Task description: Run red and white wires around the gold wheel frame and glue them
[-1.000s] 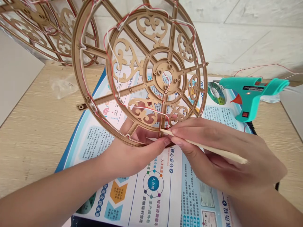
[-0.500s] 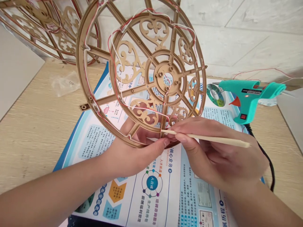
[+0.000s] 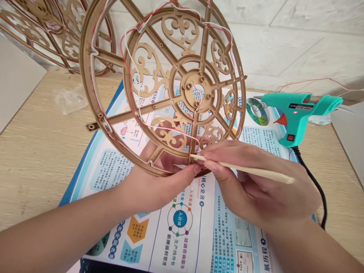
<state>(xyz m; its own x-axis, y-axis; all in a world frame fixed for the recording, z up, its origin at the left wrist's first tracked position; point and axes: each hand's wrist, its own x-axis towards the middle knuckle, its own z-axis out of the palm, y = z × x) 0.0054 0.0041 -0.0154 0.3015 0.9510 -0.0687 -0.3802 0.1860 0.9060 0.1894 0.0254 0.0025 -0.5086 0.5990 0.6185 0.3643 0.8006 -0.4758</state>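
Fingers [image 3: 220, 172] of the right hand [image 3: 267, 185] grip a stick [image 3: 256, 171] between thumb and forefinger; its narrow tip points left, at the near edge of the frame [image 3: 187, 93], where a spoke meets the inner ring. Left hand [image 3: 153, 189]: grasps the same near edge, thumb in front, other fingers behind. The frame is tilted up, far side raised, above a printed sheet [image 3: 196, 242]. White wire [image 3: 93, 52] runs along the outer rim at left; red wire [image 3: 121, 40] follows the inner ring. To the right, a glue gun [image 3: 298, 110] points its nozzle left, indicator lit, cord [image 3: 318, 193] trailing near. Far left, a second frame [image 3: 51, 38] leans at the wall [image 3: 307, 38]. A clear bag [image 3: 71, 100] lies on the table [image 3: 36, 151], left of the sheet.
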